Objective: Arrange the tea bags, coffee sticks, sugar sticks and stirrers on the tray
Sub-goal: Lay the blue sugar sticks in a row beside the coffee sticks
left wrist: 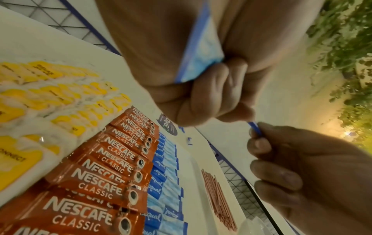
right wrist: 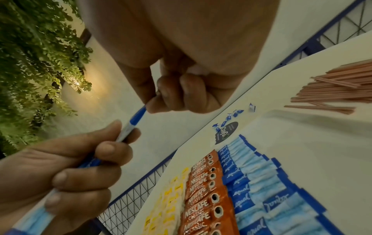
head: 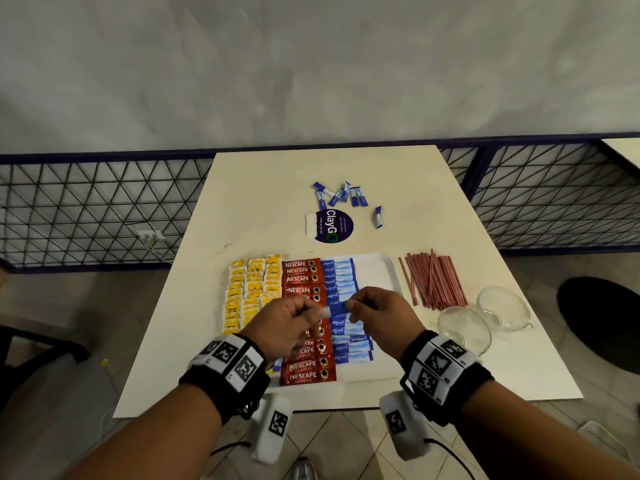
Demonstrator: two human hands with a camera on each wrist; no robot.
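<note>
Here, both hands are up over the tray.
Left hand (head: 289,325): its fingers are curled round a small bunch of blue sugar sticks (left wrist: 198,52), and its fingertips pinch one end of the held stick (head: 337,309).
Right hand (head: 375,311): its thumb and first finger pinch the other end of the held stick, and its other fingers are curled in.
Held stick: a blue sugar stick that goes across from one hand to the other, up in the air, not touching the tray (head: 379,268).
Tray: white, right under both hands, on the table (head: 270,188).
Tea bags (head: 251,289): yellow and white, in rows on the tray, out past the left hand on its outer side.
Coffee sticks (head: 304,282): red, in one long row on the tray, under the left hand and on past it.
Sugar row (head: 341,282): blue sticks side by side on the tray, just beside the red row, under the gap between the hands.
Stirrers (head: 433,282): thin brown sticks in a heap on the table, off the tray, on the outer side of the right hand.
Glass bowls (head: 485,320): two, near the right wrist, just beside the stirrers.
Loose sugar sticks (head: 341,195): a little pile far out past both hands.
Round sticker (head: 333,226): dark blue, on the table between that pile and the tray.
</note>
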